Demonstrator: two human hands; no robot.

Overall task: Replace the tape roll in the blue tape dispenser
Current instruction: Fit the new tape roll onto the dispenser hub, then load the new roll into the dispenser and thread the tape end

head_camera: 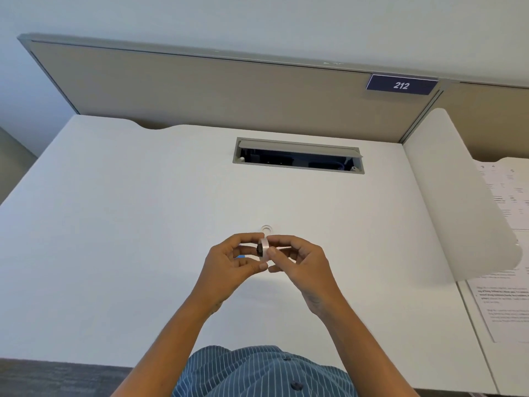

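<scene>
The tape roll (264, 247) is held edge-on above the white table (143, 224), between the two hands, near the middle of the view. The left hand (229, 265) is closed on the roll from the left, with its thumb below and its fingers curled over the top; a dark core is seen at the roll's left face. The right hand (297, 262) is closed on the roll from the right, its thumb pressed to the roll's rim and its fingers wrapped behind. A small patch of blue (241, 256) is visible in the gap within the left hand; whether it belongs to the tape dispenser cannot be told. A clear ring (266, 228) lies flat on the table just beyond the hands. Farther back, a grey cable hatch (297, 156) is set into the table, with its lid raised. A beige partition (200, 90) stands behind the table, and a dark plate marked 212 (401, 85) is fixed at its upper right. Printed papers (506, 253) lie on the adjoining surface to the right. A blue striped shirt (257, 373) is seen at the lower edge.
</scene>
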